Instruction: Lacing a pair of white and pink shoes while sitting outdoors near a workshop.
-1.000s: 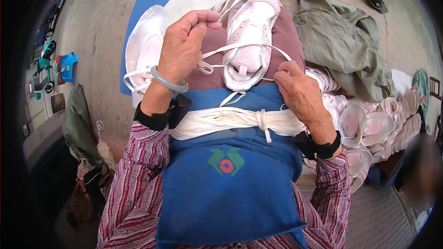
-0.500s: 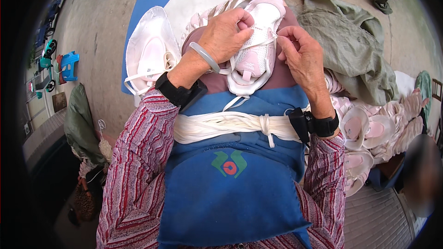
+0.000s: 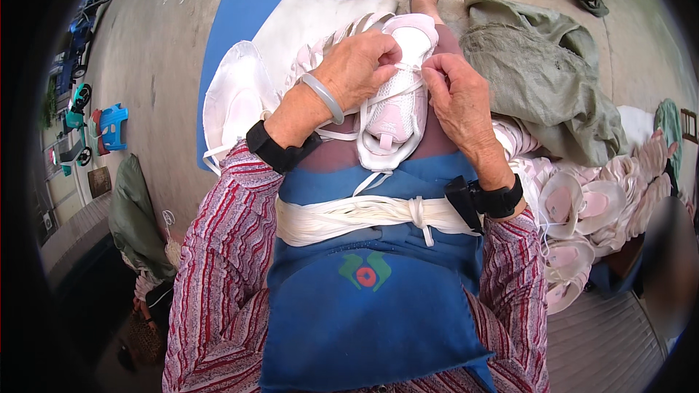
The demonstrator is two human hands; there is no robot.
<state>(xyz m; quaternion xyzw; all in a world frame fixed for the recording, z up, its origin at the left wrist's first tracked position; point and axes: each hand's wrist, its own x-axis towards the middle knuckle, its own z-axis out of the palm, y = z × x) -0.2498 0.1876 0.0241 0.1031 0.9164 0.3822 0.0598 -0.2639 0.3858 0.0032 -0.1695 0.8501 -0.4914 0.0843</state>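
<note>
On my lap lies a white and pink shoe upper (image 3: 396, 118), its tongue tab toward me. A white shoelace (image 3: 409, 67) crosses its middle and spans the short gap between my fingertips. Left of the upper, my left hand (image 3: 362, 65) is closed, with thumb and forefinger pinching the lace. My right hand (image 3: 464, 98) pinches it from the other side, its remaining fingers curled. A bundle of white laces (image 3: 349, 220) is tied around my waist over a blue apron (image 3: 368, 335). Beside my left forearm rests another white upper (image 3: 237, 91).
Several overlapping uppers (image 3: 309, 58) lie beyond my left hand, near a white and blue sheet (image 3: 244, 11). A grey-green cloth sack (image 3: 539, 65) is at the right, above a pile of pink uppers (image 3: 582, 200). A blue plastic stool (image 3: 113, 126) stands far left.
My right hand has come closer to the left, and its fingertips now sit nearer the upper's middle. The whole view has shifted slightly.
</note>
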